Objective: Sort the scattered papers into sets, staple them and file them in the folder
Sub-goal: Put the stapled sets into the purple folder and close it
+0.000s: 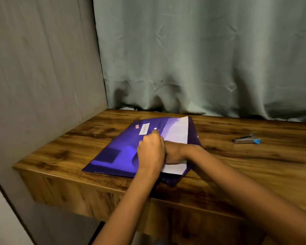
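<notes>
A shiny purple folder [117, 149] with a white label lies flat on the wooden desk [237, 161]. White papers [177, 133] sit in its open right side, their right strip and near corner showing. My left hand [151, 149] lies on top of the folder with fingers curled at the edge of its cover, holding it. My right hand [175, 153] rests on the papers just beside the left one. Its fingers reach under the cover and the left hand and are hidden.
A small metal stapler with a blue tip [246, 139] lies on the desk to the right of the folder. A grey-green curtain [201, 59] hangs behind the desk, and a grey wall [42, 68] closes the left side. The desk's front edge is near me.
</notes>
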The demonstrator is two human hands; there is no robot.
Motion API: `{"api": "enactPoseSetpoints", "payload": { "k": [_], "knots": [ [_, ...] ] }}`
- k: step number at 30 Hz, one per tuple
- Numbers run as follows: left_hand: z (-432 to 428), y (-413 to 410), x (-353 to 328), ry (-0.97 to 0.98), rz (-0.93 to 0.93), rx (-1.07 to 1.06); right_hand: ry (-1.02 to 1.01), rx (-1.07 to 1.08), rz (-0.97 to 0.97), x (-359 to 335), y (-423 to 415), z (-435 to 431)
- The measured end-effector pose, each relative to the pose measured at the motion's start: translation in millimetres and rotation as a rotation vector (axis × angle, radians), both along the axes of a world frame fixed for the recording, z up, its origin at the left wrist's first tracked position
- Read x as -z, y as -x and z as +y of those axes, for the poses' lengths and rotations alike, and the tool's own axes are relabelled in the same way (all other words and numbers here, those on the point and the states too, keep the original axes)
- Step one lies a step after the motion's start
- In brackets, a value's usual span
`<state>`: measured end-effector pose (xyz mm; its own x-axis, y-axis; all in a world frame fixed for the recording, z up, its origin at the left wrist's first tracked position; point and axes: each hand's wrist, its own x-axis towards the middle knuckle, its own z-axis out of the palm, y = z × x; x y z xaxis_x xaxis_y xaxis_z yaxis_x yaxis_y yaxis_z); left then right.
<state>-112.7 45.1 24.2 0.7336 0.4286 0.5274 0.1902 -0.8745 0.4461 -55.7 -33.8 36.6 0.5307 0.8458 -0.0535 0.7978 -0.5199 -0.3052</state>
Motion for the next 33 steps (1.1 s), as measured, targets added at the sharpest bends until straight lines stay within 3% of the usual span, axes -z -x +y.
{"api": "enactPoseSetpoints", "payload": {
  "k": [5, 10, 15, 18, 22, 26, 28, 33],
  "knots": [
    [1.5, 2.1, -6.5, 0.004, -0.018, -0.006, 0.159, -0.014, 0.12, -9.4, 4.8, 12.1],
    [1.7, 2.6, -6.8, -0.018, -0.01, -0.012, 0.369, 0.063, 0.056, -6.7, -0.6, 21.2],
    [1.9, 3.9, -6.7, -0.023, -0.026, -0.008, 0.399, 0.019, -0.112, -6.7, 3.8, 19.7],
    [2.6, 3.2, -7.1, -0.028, -0.041, -0.004, 0.382, 0.096, -0.061, -8.9, 8.4, 18.2],
    [1.7, 5.0, -8.1, -0.016, -0.043, 0.0, 0.299, 0.186, 0.044, -10.3, 12.1, 16.5],
    [1.8, 3.8, -5.1, -0.006, -0.059, 0.012, 0.113, 0.139, 0.111, -0.2, 13.8, 10.8],
    [1.2, 2.3, -1.2, -0.001, -0.043, 0.017, -0.083, 0.165, 0.071, 7.6, 2.6, 4.8],
    [-5.8, 1.8, 9.0, -0.039, 0.018, 0.023, -0.302, 0.411, -0.103, 26.0, -29.4, -29.5]
  ]
}}
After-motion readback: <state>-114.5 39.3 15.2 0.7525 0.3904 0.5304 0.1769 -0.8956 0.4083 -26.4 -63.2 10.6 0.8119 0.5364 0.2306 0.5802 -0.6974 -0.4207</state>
